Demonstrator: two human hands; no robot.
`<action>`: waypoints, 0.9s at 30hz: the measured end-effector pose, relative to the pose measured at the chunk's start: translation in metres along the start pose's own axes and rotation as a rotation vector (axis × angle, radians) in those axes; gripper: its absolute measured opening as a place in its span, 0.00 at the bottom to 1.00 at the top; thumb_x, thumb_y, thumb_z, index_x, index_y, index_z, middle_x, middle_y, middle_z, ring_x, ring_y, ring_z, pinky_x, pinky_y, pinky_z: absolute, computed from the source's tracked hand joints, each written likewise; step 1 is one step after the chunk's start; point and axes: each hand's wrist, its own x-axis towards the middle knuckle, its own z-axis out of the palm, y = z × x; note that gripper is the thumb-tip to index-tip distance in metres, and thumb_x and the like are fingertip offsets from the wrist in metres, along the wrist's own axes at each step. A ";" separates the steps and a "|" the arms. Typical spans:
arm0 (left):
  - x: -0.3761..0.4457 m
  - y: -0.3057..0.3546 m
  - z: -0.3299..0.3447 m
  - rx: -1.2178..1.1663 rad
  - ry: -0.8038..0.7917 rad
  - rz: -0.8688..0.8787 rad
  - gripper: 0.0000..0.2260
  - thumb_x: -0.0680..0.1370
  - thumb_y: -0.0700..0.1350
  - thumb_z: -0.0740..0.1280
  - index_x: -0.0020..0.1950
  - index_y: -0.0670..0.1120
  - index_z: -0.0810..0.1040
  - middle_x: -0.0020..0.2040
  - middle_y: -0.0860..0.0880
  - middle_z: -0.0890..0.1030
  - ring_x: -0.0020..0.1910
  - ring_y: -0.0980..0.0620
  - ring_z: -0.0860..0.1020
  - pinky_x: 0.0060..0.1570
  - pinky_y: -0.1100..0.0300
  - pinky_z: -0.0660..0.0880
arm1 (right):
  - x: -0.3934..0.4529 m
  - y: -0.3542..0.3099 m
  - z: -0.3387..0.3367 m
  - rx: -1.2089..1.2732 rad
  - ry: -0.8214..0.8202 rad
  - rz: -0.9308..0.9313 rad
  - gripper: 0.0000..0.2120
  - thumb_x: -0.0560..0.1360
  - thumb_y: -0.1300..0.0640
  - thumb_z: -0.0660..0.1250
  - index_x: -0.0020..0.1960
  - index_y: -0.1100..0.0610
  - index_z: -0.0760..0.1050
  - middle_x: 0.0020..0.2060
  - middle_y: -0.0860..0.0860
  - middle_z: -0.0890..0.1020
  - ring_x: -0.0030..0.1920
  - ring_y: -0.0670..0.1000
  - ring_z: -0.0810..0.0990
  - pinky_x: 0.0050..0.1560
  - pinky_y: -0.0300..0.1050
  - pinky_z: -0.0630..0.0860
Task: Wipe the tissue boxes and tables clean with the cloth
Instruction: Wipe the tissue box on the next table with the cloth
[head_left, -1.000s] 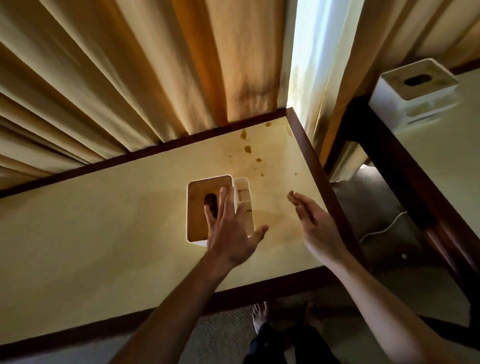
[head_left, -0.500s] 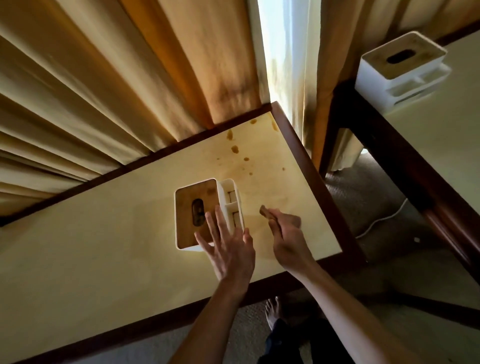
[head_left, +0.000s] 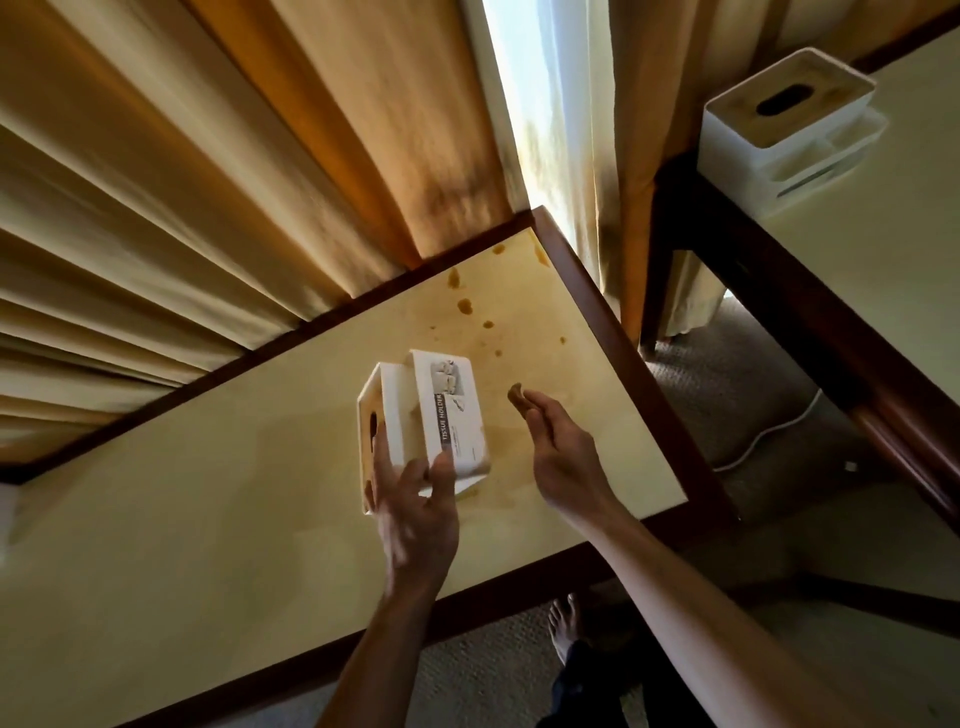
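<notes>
Cream table (head_left: 218, 499) with dark wood edging, set against tan curtains (head_left: 208, 182); brown stains (head_left: 464, 305) toward its 1 o'clock corner. Tissue box (head_left: 452, 415), white, tipped on its side at table centre, label reading "TISSUE HOLDER" facing up; contents not visible. Left hand (head_left: 415, 512) grips its near end, fingers curled round it. Right hand (head_left: 558, 447) at 3 o'clock of the box, fingers loose, holding nothing. Second table (head_left: 904, 270) at 2 o'clock carries another tissue box (head_left: 784, 130), upright.
</notes>
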 end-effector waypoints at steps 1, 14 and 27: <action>0.000 0.003 -0.005 -0.069 0.018 -0.033 0.18 0.77 0.61 0.61 0.64 0.58 0.65 0.72 0.42 0.73 0.63 0.41 0.78 0.49 0.41 0.81 | 0.000 -0.003 0.001 0.017 -0.007 -0.003 0.17 0.84 0.55 0.54 0.72 0.55 0.69 0.63 0.46 0.76 0.61 0.40 0.70 0.49 0.15 0.63; -0.009 -0.027 -0.039 -0.457 0.040 -0.397 0.24 0.75 0.58 0.66 0.70 0.55 0.75 0.59 0.51 0.83 0.57 0.51 0.82 0.49 0.55 0.83 | 0.003 0.002 0.029 0.169 -0.101 0.151 0.21 0.84 0.50 0.54 0.76 0.54 0.62 0.62 0.44 0.75 0.63 0.44 0.72 0.56 0.32 0.68; 0.093 -0.011 -0.028 0.506 -0.408 0.199 0.35 0.78 0.61 0.38 0.82 0.45 0.45 0.82 0.49 0.41 0.79 0.56 0.34 0.77 0.45 0.37 | 0.027 0.009 0.094 0.492 -0.128 0.582 0.17 0.79 0.45 0.63 0.65 0.49 0.76 0.59 0.50 0.78 0.56 0.50 0.78 0.62 0.52 0.76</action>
